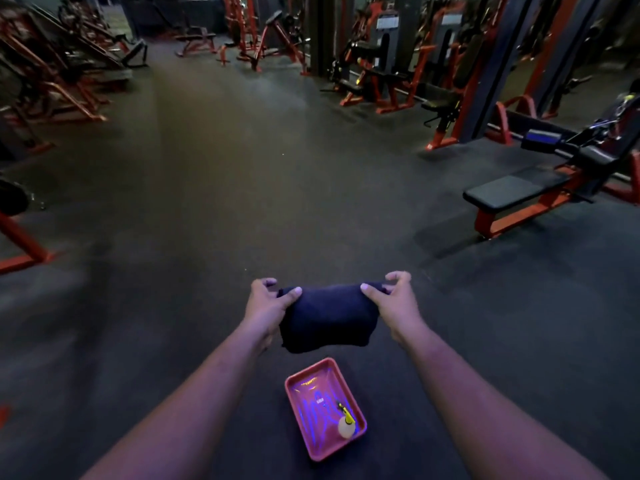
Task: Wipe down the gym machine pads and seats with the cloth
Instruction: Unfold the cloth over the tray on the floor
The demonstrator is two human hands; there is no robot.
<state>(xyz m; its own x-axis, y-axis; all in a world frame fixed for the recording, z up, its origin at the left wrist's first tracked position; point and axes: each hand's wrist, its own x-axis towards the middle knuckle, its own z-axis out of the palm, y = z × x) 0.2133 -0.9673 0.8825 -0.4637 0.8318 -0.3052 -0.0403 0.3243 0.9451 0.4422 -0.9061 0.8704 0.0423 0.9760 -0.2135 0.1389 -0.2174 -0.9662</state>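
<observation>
Left hand (268,303) & right hand (391,299) each pinch a top corner of the dark cloth (325,317), held up in the middle w/ a red tray (323,408) near, bench (512,192) far right.

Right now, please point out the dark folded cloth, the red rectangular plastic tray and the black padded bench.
dark folded cloth (325,315), head view, middle of its hanging front.
red rectangular plastic tray (291,393), head view, left rim.
black padded bench (502,192), head view, top of the near pad.
</observation>
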